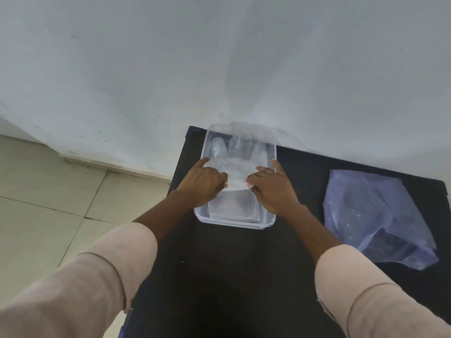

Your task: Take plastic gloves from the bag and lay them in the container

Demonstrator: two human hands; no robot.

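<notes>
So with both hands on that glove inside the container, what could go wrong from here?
1. The glove is thin clear film; the left hand and right hand pinch its cuff, so it may cling to the fingers and lift back out on release.
2. The container is light and sits at the table's far left corner; a push could slide it toward the edge.
3. The bag lies open at the right, close to the sleeve's path.

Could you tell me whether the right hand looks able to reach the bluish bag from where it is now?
Probably yes. The right hand is at the container, and the bag lies beside it on bare black table with nothing between.
</notes>
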